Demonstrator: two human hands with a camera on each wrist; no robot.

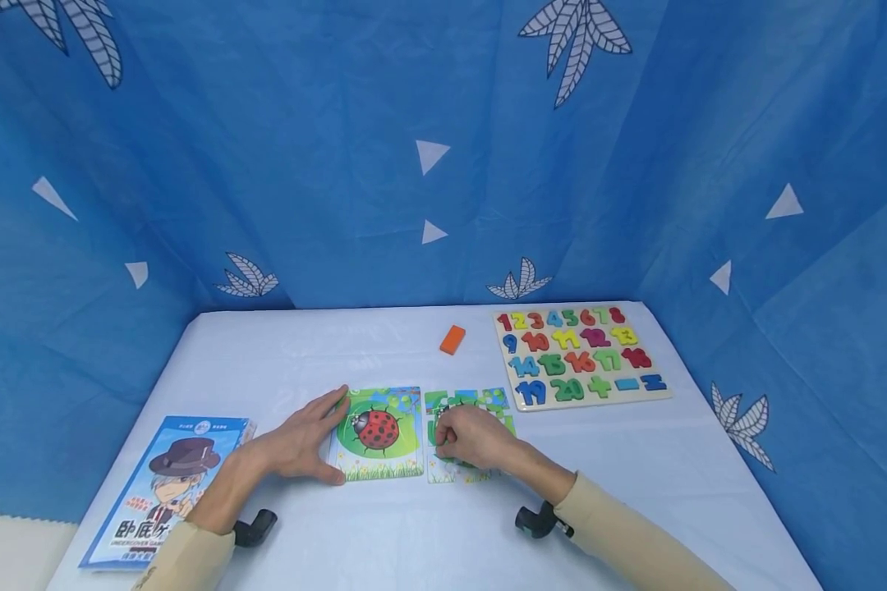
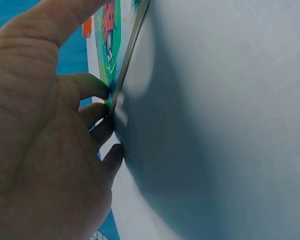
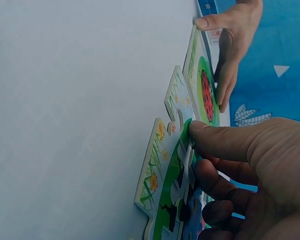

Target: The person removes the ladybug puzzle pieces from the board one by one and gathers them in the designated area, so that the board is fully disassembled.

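Observation:
A square ladybug picture board [image 1: 378, 455] lies flat on the table. My left hand [image 1: 303, 439] is spread along its left side, thumb at the near corner and fingers at the far one; in the left wrist view the fingertips [image 2: 102, 90] touch its edge. Just to the right lies a jigsaw puzzle [image 1: 492, 400] in green and blue pieces, with gaps between some of them. Over its middle, my right hand [image 1: 473, 435] pinches a green puzzle piece [image 3: 187, 126] between thumb and fingers. The piece is mostly hidden by the hand.
A wooden number board [image 1: 584, 391] with coloured numerals lies at the back right. An orange block [image 1: 452, 339] is behind the puzzle. At the left lies a blue box [image 1: 170, 460] with a cartoon figure, partly under the left forearm. Blue curtains [image 1: 355, 205] surround the table.

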